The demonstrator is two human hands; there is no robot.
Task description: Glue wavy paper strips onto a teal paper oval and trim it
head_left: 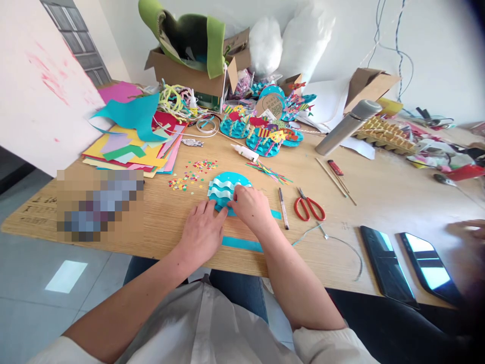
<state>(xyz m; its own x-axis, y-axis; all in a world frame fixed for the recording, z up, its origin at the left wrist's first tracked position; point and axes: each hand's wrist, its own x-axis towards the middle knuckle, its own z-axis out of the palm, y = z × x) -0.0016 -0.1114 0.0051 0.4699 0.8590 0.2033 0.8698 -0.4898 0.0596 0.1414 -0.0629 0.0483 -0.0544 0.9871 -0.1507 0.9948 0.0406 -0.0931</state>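
A round blue piece [232,179] with wavy light-blue strips [221,189] across it lies on the wooden table. My left hand [200,230] rests at its lower left edge, fingers spread. Over its right side, my right hand [250,207] is closed, with fingertips pinched at the strips; what they grip is too small to make out. One blue paper strip [241,243] lies in front, and another [276,215] shows beyond my right hand. Small colourful paper bits [184,182] are scattered behind the disc, near a white glue bottle [245,152].
Red-handled scissors [309,208] and a pen [283,208] lie to the right, with two phones [389,265] farther off. Coloured paper [127,154] is piled at left. Decorated blue crafts [263,144] and a grey flask [346,129] are behind. Another person's hand [473,227] appears at far right.
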